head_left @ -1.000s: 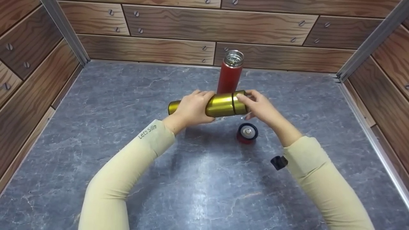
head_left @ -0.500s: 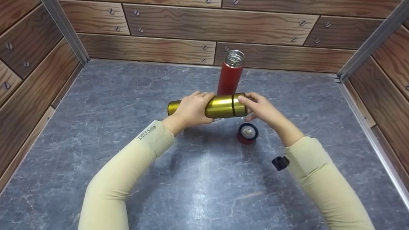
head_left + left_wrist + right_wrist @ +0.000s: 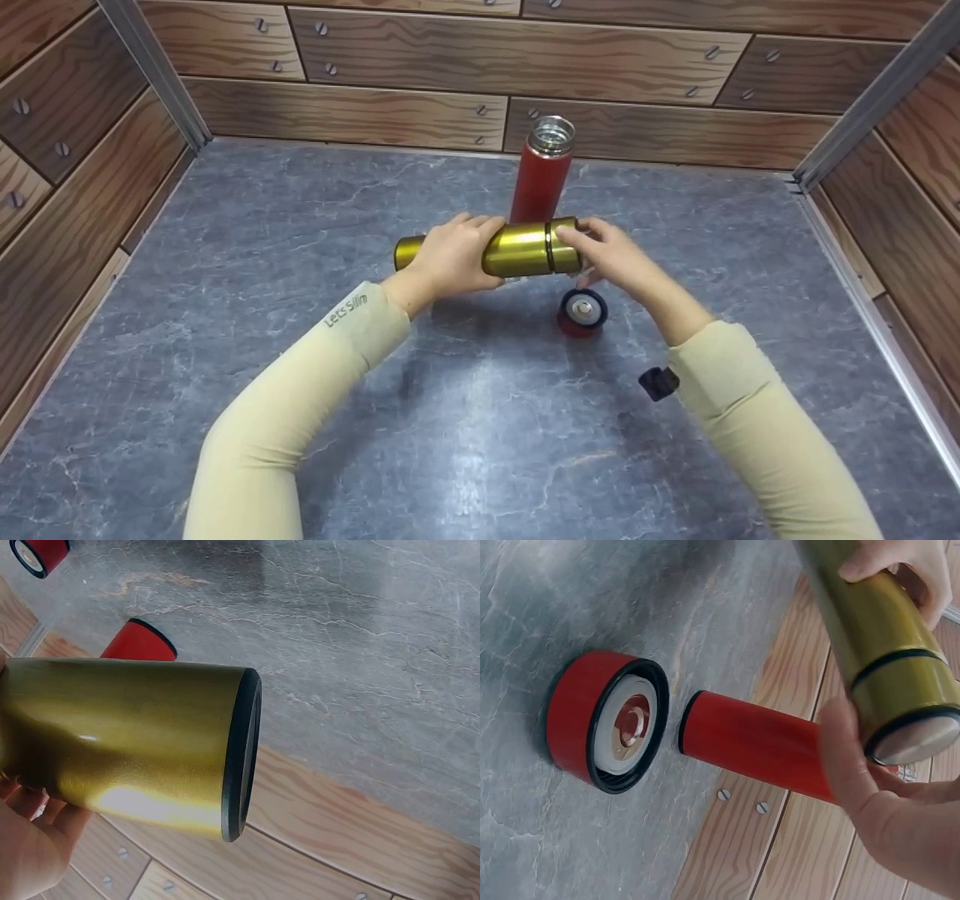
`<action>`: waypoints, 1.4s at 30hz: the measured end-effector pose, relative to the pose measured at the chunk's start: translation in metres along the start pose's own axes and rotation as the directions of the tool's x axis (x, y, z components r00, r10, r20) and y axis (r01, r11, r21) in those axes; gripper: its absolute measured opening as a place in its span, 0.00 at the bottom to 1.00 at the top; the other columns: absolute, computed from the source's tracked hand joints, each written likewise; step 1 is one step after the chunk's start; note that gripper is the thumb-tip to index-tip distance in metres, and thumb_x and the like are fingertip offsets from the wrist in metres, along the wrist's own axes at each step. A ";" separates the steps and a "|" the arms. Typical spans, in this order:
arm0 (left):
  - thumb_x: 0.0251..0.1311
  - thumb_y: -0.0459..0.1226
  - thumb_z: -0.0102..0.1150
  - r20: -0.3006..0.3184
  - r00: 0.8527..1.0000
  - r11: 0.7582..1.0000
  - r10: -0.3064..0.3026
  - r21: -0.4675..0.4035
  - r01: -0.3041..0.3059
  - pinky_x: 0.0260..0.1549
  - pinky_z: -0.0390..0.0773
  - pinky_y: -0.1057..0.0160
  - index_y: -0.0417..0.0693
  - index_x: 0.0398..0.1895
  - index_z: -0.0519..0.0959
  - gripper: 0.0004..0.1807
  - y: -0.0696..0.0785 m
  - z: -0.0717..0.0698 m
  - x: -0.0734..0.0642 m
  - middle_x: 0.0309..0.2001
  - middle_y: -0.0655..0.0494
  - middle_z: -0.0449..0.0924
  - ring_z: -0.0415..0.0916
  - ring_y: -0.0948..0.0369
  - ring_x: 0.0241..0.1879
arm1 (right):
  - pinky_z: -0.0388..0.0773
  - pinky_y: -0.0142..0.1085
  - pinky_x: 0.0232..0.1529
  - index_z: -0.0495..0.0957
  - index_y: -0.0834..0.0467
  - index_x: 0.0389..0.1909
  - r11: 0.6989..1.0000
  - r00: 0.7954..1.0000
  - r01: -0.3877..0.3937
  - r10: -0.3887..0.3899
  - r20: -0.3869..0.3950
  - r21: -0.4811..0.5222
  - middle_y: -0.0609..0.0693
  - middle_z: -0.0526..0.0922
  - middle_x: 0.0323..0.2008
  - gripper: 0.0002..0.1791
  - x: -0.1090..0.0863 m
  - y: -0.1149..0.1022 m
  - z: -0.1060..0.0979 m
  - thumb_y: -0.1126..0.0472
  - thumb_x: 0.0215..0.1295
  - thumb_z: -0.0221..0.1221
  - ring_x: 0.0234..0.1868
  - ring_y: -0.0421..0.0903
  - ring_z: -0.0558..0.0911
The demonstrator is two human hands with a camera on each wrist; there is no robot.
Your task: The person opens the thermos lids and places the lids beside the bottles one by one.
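Note:
A gold thermos (image 3: 517, 251) is held nearly level above the table, its cap end to the right. My left hand (image 3: 454, 259) grips it round the body. At the other end my right hand (image 3: 611, 251) holds the gold cap (image 3: 565, 246) between thumb and fingers. A dark ring marks the seam between cap and body. In the left wrist view the thermos's black-rimmed base (image 3: 244, 757) shows. Behind stands an upright red thermos (image 3: 538, 184) with an uncovered steel mouth. Its red lid (image 3: 574, 716) lies on the table with the inner side up, below my right hand.
The grey marbled table (image 3: 262, 202) is bounded by wood-patterned walls (image 3: 390, 56) at the back and sides. Metal strips (image 3: 862, 277) run along the edges. A small black device (image 3: 658, 383) sticks out by the right sleeve.
The gold thermos has dropped slightly at its cap end since a second ago. My right fingers have shifted a little round the cap. The red thermos and its lid stay put.

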State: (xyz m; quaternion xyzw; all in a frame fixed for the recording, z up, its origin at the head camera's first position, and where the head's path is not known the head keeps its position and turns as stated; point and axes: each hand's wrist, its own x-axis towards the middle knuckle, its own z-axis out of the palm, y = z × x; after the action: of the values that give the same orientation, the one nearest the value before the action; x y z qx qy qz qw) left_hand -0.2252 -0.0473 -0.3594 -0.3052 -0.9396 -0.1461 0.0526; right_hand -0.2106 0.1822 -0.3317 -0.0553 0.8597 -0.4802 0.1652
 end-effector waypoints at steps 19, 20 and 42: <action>0.42 0.48 0.68 -0.011 1.000 1.000 0.017 0.014 -0.017 0.47 0.77 0.52 0.44 0.62 0.68 0.41 0.001 0.000 -0.001 0.56 0.50 0.77 0.73 0.52 0.52 | 0.76 0.40 0.50 0.57 0.60 0.67 0.998 0.998 0.058 -0.058 0.004 -0.008 0.62 0.67 0.60 0.35 -0.004 0.000 -0.002 0.54 0.61 0.58 0.55 0.54 0.73; 0.42 0.48 0.68 -0.013 1.000 1.000 0.014 0.012 -0.014 0.47 0.77 0.52 0.44 0.62 0.68 0.41 0.001 0.001 -0.001 0.56 0.50 0.77 0.73 0.52 0.52 | 0.75 0.41 0.52 0.55 0.60 0.68 0.998 0.998 0.057 -0.057 0.006 -0.004 0.63 0.65 0.62 0.37 -0.004 -0.001 -0.003 0.53 0.62 0.58 0.57 0.56 0.72; 0.43 0.49 0.68 0.004 1.000 1.000 0.009 0.017 -0.009 0.46 0.77 0.52 0.44 0.62 0.67 0.41 0.004 -0.002 -0.004 0.56 0.50 0.76 0.73 0.52 0.51 | 0.81 0.33 0.35 0.59 0.67 0.63 0.999 1.000 0.020 -0.020 -0.005 0.027 0.62 0.70 0.52 0.32 -0.005 0.000 0.002 0.48 0.69 0.47 0.37 0.44 0.76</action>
State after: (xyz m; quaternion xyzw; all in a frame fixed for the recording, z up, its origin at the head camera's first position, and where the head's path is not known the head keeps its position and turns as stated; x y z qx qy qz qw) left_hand -0.2194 -0.0469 -0.3575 -0.3093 -0.9394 -0.1374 0.0539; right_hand -0.2049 0.1815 -0.3314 -0.0605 0.8529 -0.4935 0.1590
